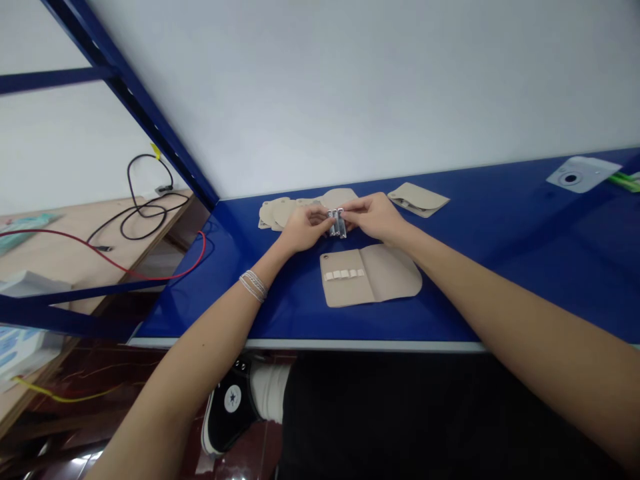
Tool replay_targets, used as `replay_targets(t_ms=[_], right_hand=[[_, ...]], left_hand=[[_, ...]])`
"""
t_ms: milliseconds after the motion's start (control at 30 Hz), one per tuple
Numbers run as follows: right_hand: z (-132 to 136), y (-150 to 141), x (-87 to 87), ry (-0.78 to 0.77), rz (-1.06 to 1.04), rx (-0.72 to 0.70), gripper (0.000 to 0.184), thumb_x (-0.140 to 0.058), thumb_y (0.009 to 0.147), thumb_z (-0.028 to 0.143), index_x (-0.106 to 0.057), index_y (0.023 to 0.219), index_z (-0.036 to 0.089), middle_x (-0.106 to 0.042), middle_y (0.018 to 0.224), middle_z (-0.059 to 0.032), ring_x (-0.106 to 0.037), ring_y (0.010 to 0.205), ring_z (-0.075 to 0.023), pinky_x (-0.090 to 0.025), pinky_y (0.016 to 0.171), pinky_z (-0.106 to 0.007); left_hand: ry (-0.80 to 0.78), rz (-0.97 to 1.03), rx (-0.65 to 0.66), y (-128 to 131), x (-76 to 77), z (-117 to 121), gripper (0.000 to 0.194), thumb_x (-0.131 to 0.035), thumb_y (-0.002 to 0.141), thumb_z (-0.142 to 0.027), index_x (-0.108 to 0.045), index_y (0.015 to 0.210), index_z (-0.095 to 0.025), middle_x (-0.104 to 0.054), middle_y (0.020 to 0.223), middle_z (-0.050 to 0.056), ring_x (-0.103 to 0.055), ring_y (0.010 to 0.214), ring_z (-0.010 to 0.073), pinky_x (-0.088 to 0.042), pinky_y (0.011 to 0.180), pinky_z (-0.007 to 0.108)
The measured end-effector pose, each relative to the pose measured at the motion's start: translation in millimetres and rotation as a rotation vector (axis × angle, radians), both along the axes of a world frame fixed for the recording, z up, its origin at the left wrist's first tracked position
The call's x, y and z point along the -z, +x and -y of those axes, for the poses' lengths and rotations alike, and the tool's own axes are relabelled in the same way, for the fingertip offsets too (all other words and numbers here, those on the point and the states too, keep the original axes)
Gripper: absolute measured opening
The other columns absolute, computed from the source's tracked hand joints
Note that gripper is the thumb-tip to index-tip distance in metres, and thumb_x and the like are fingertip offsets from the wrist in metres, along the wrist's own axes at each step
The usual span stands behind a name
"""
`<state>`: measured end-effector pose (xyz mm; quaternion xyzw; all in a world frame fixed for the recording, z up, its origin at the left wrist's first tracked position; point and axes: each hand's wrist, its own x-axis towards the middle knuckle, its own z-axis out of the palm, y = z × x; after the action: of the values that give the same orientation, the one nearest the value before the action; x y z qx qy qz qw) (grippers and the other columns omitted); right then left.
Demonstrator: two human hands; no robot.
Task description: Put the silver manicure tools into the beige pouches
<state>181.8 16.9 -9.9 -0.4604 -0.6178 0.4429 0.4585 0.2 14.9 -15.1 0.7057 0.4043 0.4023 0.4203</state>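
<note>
Small silver metal pieces (pixel 338 224) stand side by side above the blue table, pinched between my two hands. Their exact kind cannot be made out. My left hand (pixel 306 227) closes on them from the left, thumb toward me. From the right, my right hand (pixel 375 217) grips their upper edge with its fingertips. Just below the hands lies an unfolded beige case (pixel 395 273), flat on the table. A row of pale elastic loops (pixel 344 274) runs across its left half, with a metal eyelet at the corner.
Several beige cases (pixel 280 212) lie overlapping behind my left hand. A folded beige case (pixel 419 200) rests at the back right. Farther right is a whitish card-like item with a dark circle (pixel 571 179). A blue frame post (pixel 150 113) and red cable (pixel 204 250) stand left.
</note>
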Motion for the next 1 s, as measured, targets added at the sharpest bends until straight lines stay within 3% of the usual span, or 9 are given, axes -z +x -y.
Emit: replay_targets(t_ms=[133, 300, 433, 767, 1000], right_hand=[[4, -1, -6.4, 0.049, 0.053, 0.065, 0.018, -0.078, 0.069, 0.022, -0.074, 0.083, 0.012, -0.069, 0.064, -0.0058, -0.064, 0.058, -0.0171, -0.060, 0.063, -0.033], [4, -3, -6.8, 0.012, -0.073, 0.025, 0.019, -0.078, 0.069, 0.025, -0.073, 0.081, 0.012, -0.067, 0.061, -0.0045, -0.063, 0.055, -0.0158, -0.061, 0.061, -0.033], [3, -2, -5.7, 0.050, -0.054, 0.007, 0.020, -0.080, 0.066, 0.026, -0.073, 0.079, 0.012, -0.069, 0.064, -0.0052, -0.066, 0.058, -0.0176, -0.061, 0.064, -0.034], [4, 6, -4.9, 0.255, 0.219, -0.025, 0.017, -0.077, 0.065, 0.024, -0.075, 0.078, 0.014, -0.073, 0.073, -0.0075, -0.070, 0.071, -0.0234, -0.059, 0.070, -0.033], [8, 9, -12.8, 0.363, 0.459, -0.114, 0.008, -0.072, 0.064, 0.016, -0.074, 0.072, 0.018, -0.073, 0.079, -0.0029, -0.068, 0.074, -0.0194, -0.054, 0.069, -0.028]], left_hand=[[0.045, 0.014, -0.023, -1, 4.0, -3, 0.016, -0.067, 0.081, -0.026, -0.063, 0.088, -0.012, -0.069, 0.077, 0.005, -0.066, 0.068, 0.0137, -0.054, 0.064, 0.026], [0.213, -0.058, -0.075, -2, 4.0, -5, 0.017, -0.067, 0.079, -0.026, -0.068, 0.089, -0.012, -0.071, 0.085, 0.007, -0.066, 0.073, 0.0153, -0.055, 0.071, 0.028], [0.331, -0.103, -0.117, -2, 1.0, -3, 0.016, -0.066, 0.079, -0.024, -0.069, 0.090, -0.012, -0.070, 0.087, 0.008, -0.066, 0.073, 0.0150, -0.055, 0.071, 0.028], [0.539, -0.250, -0.098, -4, -5.7, -1, 0.011, -0.065, 0.076, -0.018, -0.072, 0.083, -0.013, -0.069, 0.081, 0.005, -0.065, 0.069, 0.0135, -0.056, 0.068, 0.026], [0.633, -0.447, -0.040, -2, -9.6, 7, 0.013, -0.062, 0.073, -0.011, -0.072, 0.079, -0.014, -0.070, 0.079, 0.006, -0.064, 0.074, 0.0161, -0.054, 0.072, 0.028]])
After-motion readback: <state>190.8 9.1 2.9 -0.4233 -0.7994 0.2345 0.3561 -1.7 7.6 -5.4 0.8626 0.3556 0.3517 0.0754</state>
